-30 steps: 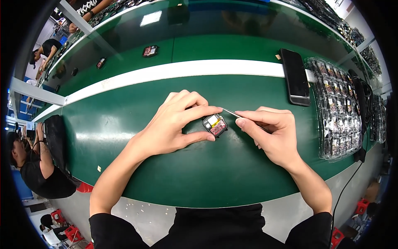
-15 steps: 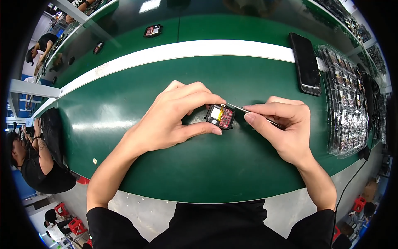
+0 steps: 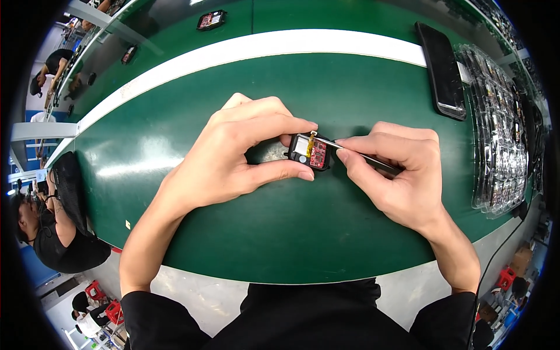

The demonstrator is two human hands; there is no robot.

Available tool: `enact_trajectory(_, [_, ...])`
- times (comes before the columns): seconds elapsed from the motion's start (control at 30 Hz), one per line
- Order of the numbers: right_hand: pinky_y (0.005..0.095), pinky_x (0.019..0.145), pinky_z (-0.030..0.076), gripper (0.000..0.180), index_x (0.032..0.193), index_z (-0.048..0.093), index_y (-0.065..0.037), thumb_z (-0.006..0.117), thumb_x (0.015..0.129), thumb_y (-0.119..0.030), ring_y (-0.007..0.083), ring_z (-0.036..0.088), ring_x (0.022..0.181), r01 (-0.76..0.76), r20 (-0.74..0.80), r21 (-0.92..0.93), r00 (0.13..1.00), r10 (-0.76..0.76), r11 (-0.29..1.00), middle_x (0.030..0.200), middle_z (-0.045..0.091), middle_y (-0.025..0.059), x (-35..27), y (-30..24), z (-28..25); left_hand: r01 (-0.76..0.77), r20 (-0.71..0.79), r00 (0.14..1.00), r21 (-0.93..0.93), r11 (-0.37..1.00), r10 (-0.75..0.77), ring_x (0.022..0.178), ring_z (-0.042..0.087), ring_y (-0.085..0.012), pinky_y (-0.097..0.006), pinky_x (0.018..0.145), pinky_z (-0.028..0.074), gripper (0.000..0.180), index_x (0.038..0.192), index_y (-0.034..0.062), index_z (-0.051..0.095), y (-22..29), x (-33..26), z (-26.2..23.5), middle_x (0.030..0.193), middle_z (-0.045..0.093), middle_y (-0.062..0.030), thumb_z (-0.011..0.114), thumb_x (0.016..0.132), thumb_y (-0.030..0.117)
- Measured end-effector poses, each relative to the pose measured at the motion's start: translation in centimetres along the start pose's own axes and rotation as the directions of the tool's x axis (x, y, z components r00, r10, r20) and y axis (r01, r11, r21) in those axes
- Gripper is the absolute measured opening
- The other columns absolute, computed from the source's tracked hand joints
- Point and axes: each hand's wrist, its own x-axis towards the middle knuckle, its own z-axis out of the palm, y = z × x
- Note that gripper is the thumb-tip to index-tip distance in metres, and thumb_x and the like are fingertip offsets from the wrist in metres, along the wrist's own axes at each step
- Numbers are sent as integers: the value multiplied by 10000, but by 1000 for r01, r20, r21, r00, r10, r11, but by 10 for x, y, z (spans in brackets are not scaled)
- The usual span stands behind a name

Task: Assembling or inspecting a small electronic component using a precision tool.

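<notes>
Between the thumb and fingers of my left hand is a small, square, opened watch-like device with a black case. Inside it show a red circuit board, a silvery white block and a yellow strip. My right hand pinches slim metal tweezers between thumb and forefinger. Their tip reaches over the device's far edge, at the upper end of the yellow strip. Whether the tip grips or only touches the strip is too small to tell.
Stacked clear plastic trays filled with small parts stand on the right, beside a black phone. Beyond the white ledge lies another opened device. A co-worker sits at the left end of the green table.
The tweezers' tip has moved left, from the device's upper right corner to the upper end of the yellow strip. The table's far side has shifted upward in view.
</notes>
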Motion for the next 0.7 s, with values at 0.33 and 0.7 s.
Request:
enact_trajectory(0.33, [322,486,407,107,955,859,18,835,850,28,163,592,511,30,-18,-1,999,-30,1000,659,677,86,-3,3,-2,67,0,998,-25,997,-67,701,457,-165,-330,759,354,606,1289,109,831,5,2,-1,887,688,-10,1023,743,286])
enact_trajectory(0.7, [339,475,433,225,1009,850,0,881,792,49,180,579,527,224,-83,-181,967,-242,958,709,635,56,-5,7,4,39,-10,999,12,999,-39,680,447,-161,-332,739,353,548,1227,99,828,5,3,-1,867,678,-12,1023,743,268])
